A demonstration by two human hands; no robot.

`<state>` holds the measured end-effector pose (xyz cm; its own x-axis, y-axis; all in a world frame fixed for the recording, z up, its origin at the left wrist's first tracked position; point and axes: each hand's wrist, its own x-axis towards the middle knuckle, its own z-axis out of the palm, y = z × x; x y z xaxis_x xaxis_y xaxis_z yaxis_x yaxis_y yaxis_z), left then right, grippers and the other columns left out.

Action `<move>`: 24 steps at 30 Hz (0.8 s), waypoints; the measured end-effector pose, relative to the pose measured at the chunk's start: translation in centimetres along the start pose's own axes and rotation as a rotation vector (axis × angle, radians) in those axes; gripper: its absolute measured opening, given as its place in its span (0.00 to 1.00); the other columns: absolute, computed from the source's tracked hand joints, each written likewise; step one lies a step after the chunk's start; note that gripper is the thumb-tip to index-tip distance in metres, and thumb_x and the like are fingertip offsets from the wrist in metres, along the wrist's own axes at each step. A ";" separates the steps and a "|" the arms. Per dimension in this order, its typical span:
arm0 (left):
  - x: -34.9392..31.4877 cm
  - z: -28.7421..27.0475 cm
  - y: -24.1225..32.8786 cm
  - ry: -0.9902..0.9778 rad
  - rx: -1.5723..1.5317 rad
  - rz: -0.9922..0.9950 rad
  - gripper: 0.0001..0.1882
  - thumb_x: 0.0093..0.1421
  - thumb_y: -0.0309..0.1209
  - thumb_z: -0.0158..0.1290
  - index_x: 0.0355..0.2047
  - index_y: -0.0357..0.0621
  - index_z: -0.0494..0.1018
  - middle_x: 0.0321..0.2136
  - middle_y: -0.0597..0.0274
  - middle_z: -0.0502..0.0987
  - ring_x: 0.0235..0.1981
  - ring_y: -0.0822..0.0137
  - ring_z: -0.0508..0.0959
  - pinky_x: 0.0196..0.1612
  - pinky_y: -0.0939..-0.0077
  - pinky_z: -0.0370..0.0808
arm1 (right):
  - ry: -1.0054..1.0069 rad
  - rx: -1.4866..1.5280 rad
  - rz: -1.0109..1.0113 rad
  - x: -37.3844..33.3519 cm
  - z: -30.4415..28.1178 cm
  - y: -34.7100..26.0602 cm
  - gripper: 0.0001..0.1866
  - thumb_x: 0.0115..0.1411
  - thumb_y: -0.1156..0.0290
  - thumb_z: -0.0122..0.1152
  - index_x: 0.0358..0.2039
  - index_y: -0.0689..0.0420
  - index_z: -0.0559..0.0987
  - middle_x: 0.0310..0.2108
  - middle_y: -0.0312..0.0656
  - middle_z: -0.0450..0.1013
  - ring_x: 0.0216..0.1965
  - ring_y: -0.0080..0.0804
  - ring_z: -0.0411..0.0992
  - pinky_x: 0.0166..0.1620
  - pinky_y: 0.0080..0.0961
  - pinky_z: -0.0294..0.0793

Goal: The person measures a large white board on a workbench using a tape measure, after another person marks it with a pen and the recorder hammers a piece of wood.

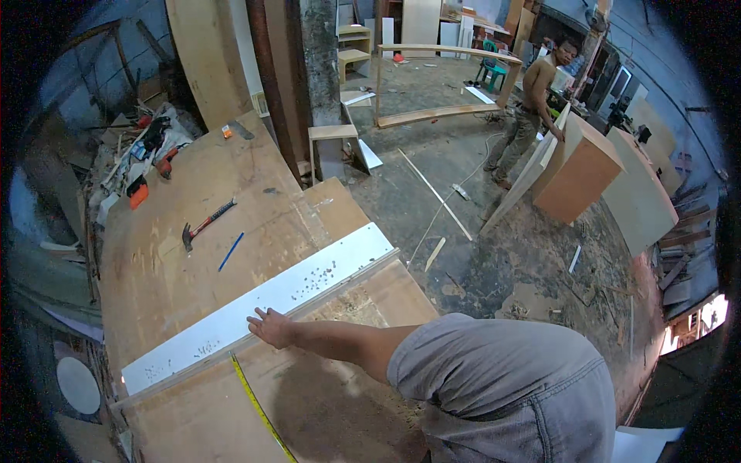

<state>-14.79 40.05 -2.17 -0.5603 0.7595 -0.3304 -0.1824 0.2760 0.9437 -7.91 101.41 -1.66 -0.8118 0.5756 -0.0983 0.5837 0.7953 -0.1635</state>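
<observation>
My left hand (272, 328) rests on the near edge of a long white board (255, 309), its fingers spread and grasping nothing. The board lies slantwise across a wooden worktable (166, 262), and small dark bits (315, 280) are scattered on it. A thin wooden strip (370, 268) runs along its near edge. From just below my hand, a yellow tape measure blade (255, 401) stretches to the lower picture edge; its other end is out of sight. Beyond the board lie a blue pencil (231, 252) and a claw hammer (207, 222). My right hand does not show.
A small orange object (227, 132) lies at the table's far end, with piled tools and scraps (143, 158) at left. A concrete pillar (323, 85) rises behind. On the right, a person (532, 100) stands beside an orange-brown box (579, 170). Wood scraps litter the floor.
</observation>
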 end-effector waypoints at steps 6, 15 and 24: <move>0.9 1.5 0.7 0.154 0.373 0.074 0.23 0.70 0.41 0.46 0.19 0.45 0.71 0.12 0.63 0.67 0.14 0.66 0.66 0.19 0.67 0.63 | 0.021 0.004 -0.008 0.3 1.1 0.1 0.38 0.57 0.66 0.63 0.65 0.65 0.60 0.72 0.55 0.51 0.71 0.61 0.52 0.63 0.54 0.63; 1.2 1.3 1.3 0.249 0.505 0.083 0.23 0.70 0.42 0.47 0.19 0.45 0.72 0.12 0.62 0.68 0.15 0.65 0.66 0.19 0.67 0.64 | 0.012 0.037 -0.018 0.2 0.1 -0.3 0.36 0.58 0.67 0.61 0.65 0.65 0.61 0.71 0.56 0.52 0.71 0.61 0.53 0.63 0.54 0.63; 1.7 0.9 1.0 0.206 0.534 0.047 0.23 0.69 0.43 0.49 0.20 0.44 0.72 0.13 0.61 0.69 0.15 0.64 0.66 0.20 0.66 0.64 | 0.090 0.027 -0.003 -0.1 1.8 0.6 0.34 0.58 0.67 0.60 0.63 0.66 0.62 0.70 0.56 0.54 0.69 0.61 0.55 0.60 0.52 0.66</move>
<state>-15.26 42.15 -1.77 -0.7136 0.6623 -0.2282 0.2498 0.5449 0.8004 -7.50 101.43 -3.53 -0.8080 0.5891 -0.0094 0.5798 0.7922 -0.1904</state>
